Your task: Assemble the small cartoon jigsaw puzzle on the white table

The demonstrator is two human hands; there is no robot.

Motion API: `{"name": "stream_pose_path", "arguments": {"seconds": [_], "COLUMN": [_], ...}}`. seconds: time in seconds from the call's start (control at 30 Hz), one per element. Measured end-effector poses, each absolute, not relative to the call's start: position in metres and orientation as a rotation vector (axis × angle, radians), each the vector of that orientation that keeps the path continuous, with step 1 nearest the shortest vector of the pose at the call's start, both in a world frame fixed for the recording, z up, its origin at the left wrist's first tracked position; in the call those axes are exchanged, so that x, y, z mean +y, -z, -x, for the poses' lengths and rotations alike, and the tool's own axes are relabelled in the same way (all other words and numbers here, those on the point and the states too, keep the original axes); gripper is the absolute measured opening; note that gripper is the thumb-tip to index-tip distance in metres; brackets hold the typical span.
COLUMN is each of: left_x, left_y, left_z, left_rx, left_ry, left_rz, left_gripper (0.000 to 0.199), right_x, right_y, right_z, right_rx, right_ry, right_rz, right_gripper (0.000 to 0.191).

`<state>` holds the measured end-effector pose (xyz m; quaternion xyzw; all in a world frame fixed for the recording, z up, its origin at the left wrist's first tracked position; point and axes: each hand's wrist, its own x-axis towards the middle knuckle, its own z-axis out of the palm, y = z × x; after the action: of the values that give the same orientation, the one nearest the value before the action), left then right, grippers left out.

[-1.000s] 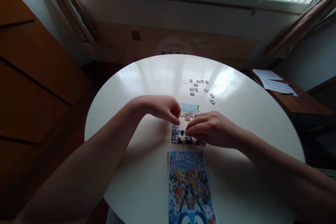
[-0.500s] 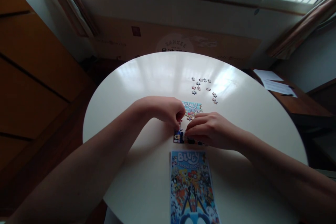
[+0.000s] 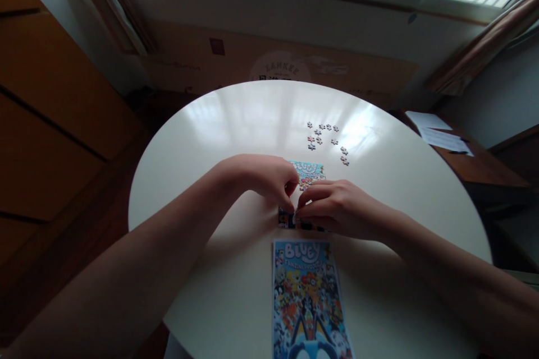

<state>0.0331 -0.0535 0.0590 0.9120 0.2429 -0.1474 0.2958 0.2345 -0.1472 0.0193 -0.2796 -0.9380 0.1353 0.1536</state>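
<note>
One part-built puzzle (image 3: pixel 310 169) partly covered by left hand (image 3: pixel 272 178) and right hand (image 3: pixel 334 205), on one white table (image 3: pixel 197 148); about dozen loose pieces (image 3: pixel 322 127) scattered beyond grip, one printed sheet (image 3: pixel 307 291) laid on near side; left fingers curled, right fingertips bunched over puzzle; whether piece is pinched by either, cannot be told

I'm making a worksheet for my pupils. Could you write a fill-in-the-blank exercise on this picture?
On the glossy, white, rounded table lies a printed, multicoloured sheet whose largest white word reads ____.
The small, loose, multicoloured jigsaw pieces lie ____ from the camera than the partly assembled, multicoloured puzzle.
Of sheet and puzzle, the bare left hand and bare right hand partly hide the ____.
Missing words: Bluey; farther; puzzle.
</note>
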Motion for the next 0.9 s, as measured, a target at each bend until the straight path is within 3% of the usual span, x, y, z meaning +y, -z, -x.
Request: {"name": "stream_pose_path", "arguments": {"seconds": [0.7, 0.9], "left_x": [-0.058, -0.056], "left_y": [-0.065, -0.062], "left_z": [-0.035, -0.033], "left_rx": [0.699, 0.709], "left_ry": [0.492, 0.485], "left_rz": [-2.495, -2.489], "left_gripper": [0.028, 0.027], "right_x": [-0.147, -0.14], "right_y": [-0.033, -0.036], "right_z": [-0.252, -0.268], "right_rx": [-2.675, -2.558], "right_ry": [-0.526, -0.49], "right_rz": [0.888, 0.931], "right_gripper": [0.03, 0.022]}}
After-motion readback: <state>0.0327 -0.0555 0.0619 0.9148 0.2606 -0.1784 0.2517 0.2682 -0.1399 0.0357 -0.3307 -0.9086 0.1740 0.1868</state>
